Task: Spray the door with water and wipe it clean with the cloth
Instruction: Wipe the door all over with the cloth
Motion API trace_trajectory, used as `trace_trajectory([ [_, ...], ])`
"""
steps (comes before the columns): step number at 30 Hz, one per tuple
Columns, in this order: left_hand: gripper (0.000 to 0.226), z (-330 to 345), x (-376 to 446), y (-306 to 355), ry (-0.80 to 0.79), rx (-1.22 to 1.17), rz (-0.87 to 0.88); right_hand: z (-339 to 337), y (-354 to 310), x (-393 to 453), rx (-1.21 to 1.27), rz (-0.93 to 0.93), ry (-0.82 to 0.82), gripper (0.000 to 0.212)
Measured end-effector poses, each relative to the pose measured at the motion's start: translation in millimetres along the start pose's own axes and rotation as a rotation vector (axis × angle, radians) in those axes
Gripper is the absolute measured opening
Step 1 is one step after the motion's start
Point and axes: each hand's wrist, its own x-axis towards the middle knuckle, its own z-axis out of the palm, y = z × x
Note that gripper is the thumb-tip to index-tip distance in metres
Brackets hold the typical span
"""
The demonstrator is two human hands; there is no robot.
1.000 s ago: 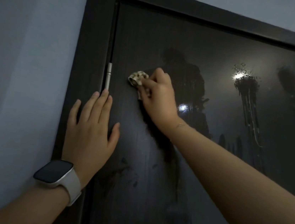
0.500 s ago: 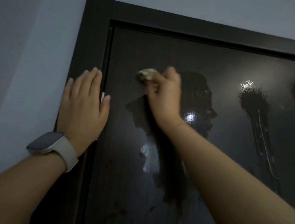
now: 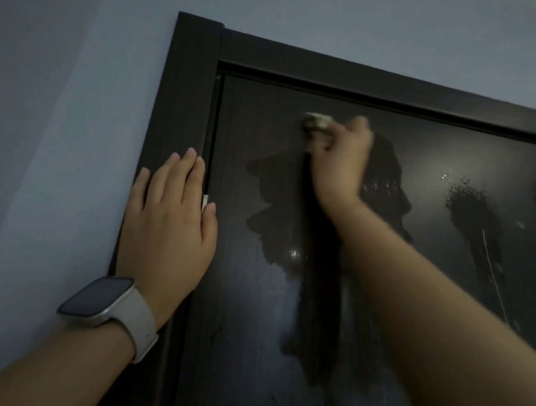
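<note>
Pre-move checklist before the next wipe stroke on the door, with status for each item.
1. Cloth held: ok. The right hand grips the cloth, which shows past the fingers.
2. Cloth against the door: cannot tell; that spot is blurred.
3. Bracing: ok. The left hand lies flat, fingers straight, across the door frame and the door's edge.
4. Wet area left to wipe: not ok. A spray patch with runs sits untouched to the right of the hand.
5. Room above: ok. A strip of door is left between the cloth and the frame's top.
6. Spray bottle: cannot tell; none in view.
</note>
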Motion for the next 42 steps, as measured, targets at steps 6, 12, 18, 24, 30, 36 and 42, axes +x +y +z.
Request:
trace_trajectory([
  [6,0.056,-2,0,0,-0.009,0.002,0.002,32,-59,-23,0.054,-0.283,-0.128,0.015],
  [12,0.056,2,1,-3,0.015,-0.011,0.004,-15,41,54,-0.115,0.045,0.046,0.021],
  [18,0.056,4,0,0,0.034,0.001,0.012,20,-5,54,-0.085,0.116,0.083,0.024],
  [24,0.056,3,1,-2,0.034,-0.005,0.019,66,-78,22,0.043,-0.266,-0.123,0.018],
  [30,0.056,5,-1,-5,0.055,-0.013,0.018,25,-8,56,-0.089,-0.101,-0.025,0.019],
  [36,0.053,8,0,-1,0.080,-0.070,-0.015,3,30,70,-0.159,0.041,0.051,0.021],
  [42,0.052,7,-1,0,0.080,-0.058,-0.053,34,-22,51,-0.076,-0.171,-0.083,0.017],
])
